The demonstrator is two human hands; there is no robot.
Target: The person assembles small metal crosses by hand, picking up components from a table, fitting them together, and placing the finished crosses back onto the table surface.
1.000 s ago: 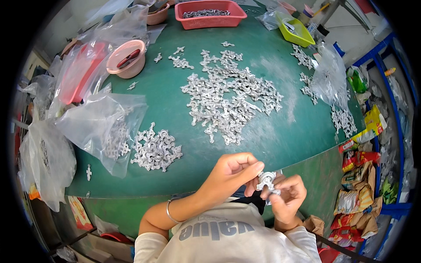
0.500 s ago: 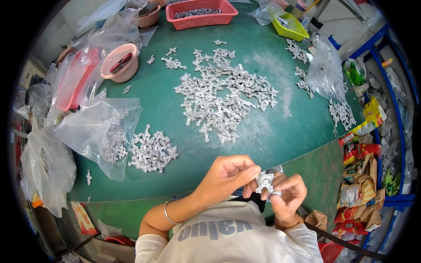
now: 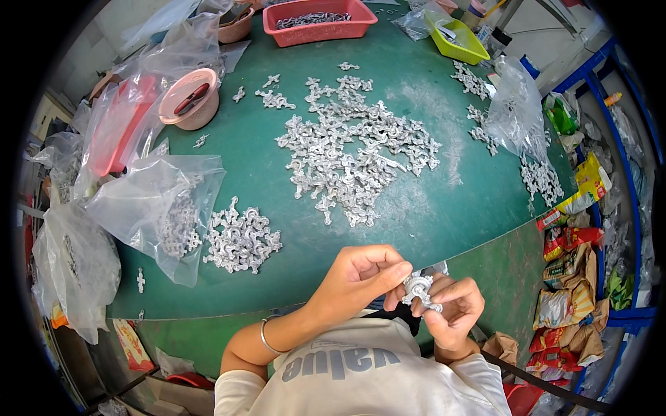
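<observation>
Between my two hands, just off the table's near edge, is a small silver-grey metal casting (image 3: pixel 419 287) with a rounded middle and knobbed arms. My left hand (image 3: pixel 369 279) pinches its left side between thumb and fingers. On its right side, the thumb and fingertips of my right hand (image 3: pixel 456 310) close on a lower arm of it. Fingers hide part of the casting. A large heap of similar castings (image 3: pixel 347 156) lies on the green table (image 3: pixel 312 256) beyond my hands. A smaller pile (image 3: pixel 243 239) of them is to the left.
Clear plastic bags (image 3: pixel 149 201) with castings sit at the left, near a pink bowl (image 3: pixel 189 104) holding red-handled pliers. A red tray (image 3: pixel 319 35) of metal parts and a yellow-green basket (image 3: pixel 458 43) stand at the back. Another bag (image 3: pixel 515 111) lies right, beside blue shelving (image 3: pixel 602 111).
Both hands stay almost in place on the casting, which has tilted very slightly. A tiny light speck now shows on the table near its front edge.
</observation>
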